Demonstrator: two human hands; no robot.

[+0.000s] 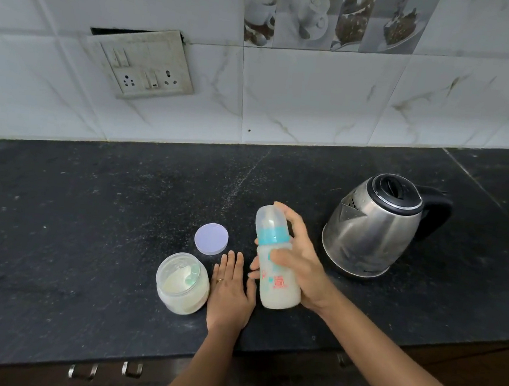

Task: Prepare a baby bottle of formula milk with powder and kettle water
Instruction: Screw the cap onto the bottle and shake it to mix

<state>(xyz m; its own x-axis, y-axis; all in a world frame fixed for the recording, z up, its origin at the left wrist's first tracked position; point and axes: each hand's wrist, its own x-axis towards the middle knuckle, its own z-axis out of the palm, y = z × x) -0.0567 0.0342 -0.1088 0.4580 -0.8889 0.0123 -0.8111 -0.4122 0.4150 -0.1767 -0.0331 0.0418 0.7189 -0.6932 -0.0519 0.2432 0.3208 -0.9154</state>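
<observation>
Right hand (pixel 301 258) wrapped round bottle (pixel 274 282); left hand (pixel 229 292) flat, fingers straight, on counter (pixel 91 209) just beside open powder jar (pixel 182 282). Bottle between jar and kettle (pixel 370 230), possibly lifted off counter. Long axis near upright, teat end tipped far-left (base nearest). Risks: loose collar (pixel 274 236) leaking if shaken; left hand knocking lidless jar.

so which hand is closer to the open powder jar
Left. The left hand lies flat on the counter just beside the powder jar, between it and the baby bottle. The right hand is beyond, gripping that bottle.
</observation>
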